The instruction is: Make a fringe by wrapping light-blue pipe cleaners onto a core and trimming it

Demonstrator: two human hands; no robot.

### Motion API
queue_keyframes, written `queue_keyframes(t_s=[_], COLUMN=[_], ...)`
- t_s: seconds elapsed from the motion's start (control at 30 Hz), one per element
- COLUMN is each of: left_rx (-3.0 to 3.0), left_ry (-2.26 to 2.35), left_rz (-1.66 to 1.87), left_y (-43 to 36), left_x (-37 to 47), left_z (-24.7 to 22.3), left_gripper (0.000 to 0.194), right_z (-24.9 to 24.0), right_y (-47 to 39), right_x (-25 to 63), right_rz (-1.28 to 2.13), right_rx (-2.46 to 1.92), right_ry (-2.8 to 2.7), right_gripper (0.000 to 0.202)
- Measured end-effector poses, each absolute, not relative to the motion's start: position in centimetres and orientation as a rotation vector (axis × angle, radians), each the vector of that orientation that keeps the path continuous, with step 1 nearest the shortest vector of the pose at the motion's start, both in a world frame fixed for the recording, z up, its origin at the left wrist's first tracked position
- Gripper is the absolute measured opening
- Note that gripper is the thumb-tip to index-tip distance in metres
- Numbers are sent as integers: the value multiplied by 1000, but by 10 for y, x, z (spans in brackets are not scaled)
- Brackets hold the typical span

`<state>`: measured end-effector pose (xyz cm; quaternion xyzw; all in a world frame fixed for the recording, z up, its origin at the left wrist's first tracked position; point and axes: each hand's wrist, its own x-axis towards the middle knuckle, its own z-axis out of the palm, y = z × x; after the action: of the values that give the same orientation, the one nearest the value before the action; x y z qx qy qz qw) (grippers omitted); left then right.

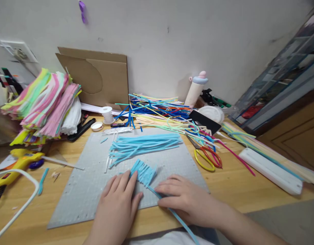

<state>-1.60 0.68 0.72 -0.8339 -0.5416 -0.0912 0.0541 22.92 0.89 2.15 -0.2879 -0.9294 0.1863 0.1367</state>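
Note:
A small woven piece of light blue pipe cleaners [143, 173] lies on the grey cutting mat [80, 190]. My left hand [118, 200] rests flat at its left side, fingertips touching its edge. From the piece's lower right, a blue strand [181, 221] runs toward the table's front edge. My right hand [184, 197] has its fingers closed round this strand, near the mat's front right. Behind both hands lies a bundle of loose light blue pipe cleaners [146, 144] on the mat.
Scissors [207, 158] with red and yellow handles lie right of the mat. A yellow glue gun [20, 165] is at the left, with a white cable [31, 180] nearby. Coloured pipe cleaners [157, 109], a bottle [195, 90], a white spool [107, 115] and cardboard [111, 78] stand or lie behind.

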Motion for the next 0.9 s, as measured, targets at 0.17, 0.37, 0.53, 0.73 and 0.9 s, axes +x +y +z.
queue_keyframes(t_s=[0.17,0.37,0.53,0.73,0.9], left_rx=[-2421,-2847,-3040,-2966,-2956], left_ry=[-1668,-1319,-1185,-1142,-1102], left_rz=[-281,-228,-156,-181,-203], left_y=[-5,15,25,20,22], left_x=[-14,-14,-20,-17,-18], left_z=[6,8,8,-5,-7], left_gripper=[44,63,78,91,89], right_z=[12,9,21,38,32], right_y=[30,48,52,67,69], right_x=[241,246,252,229,207], right_rz=[783,944,885,555,381], right_rx=[-815,-696,-814,-1019,-1043], right_ry=[-2609,-2654,-2618,-2497,-2583], right_gripper=[31,30,35,35,17])
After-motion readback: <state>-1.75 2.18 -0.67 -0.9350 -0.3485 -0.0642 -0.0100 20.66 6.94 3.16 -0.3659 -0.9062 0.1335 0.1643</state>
